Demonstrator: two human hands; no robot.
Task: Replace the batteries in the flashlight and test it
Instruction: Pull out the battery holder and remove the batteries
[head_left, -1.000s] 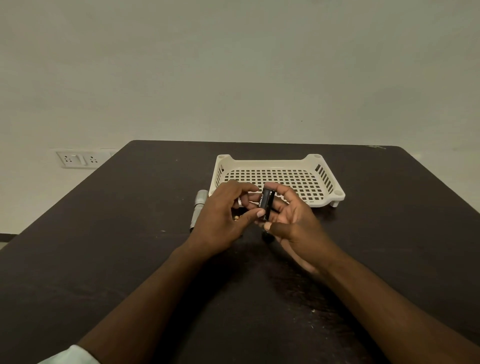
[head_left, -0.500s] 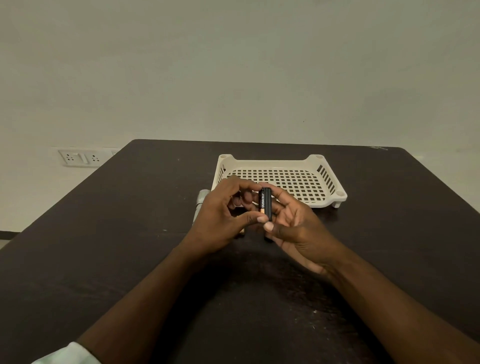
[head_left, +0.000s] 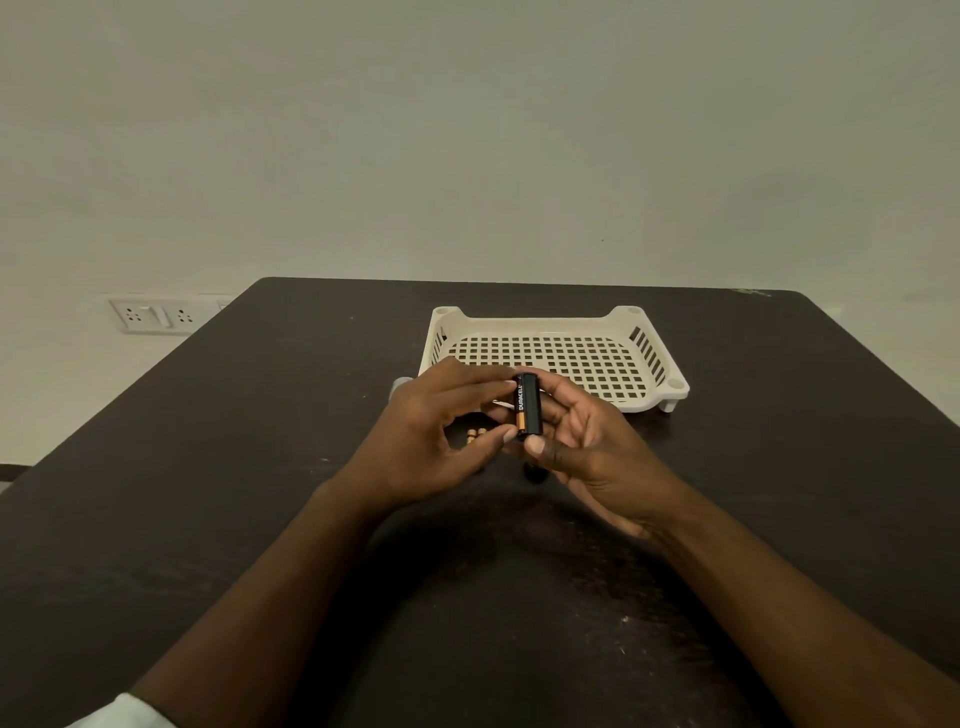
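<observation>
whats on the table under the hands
Two batteries lie under the left hand, only their copper ends showing. A dark object sits below the right hand, too covered to identify.

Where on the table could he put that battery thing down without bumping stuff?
Bare tabletop lies right of the right hand, and the white tray looks bare. It is crowded under the left hand: loose batteries lie beside the battery holder.
</observation>
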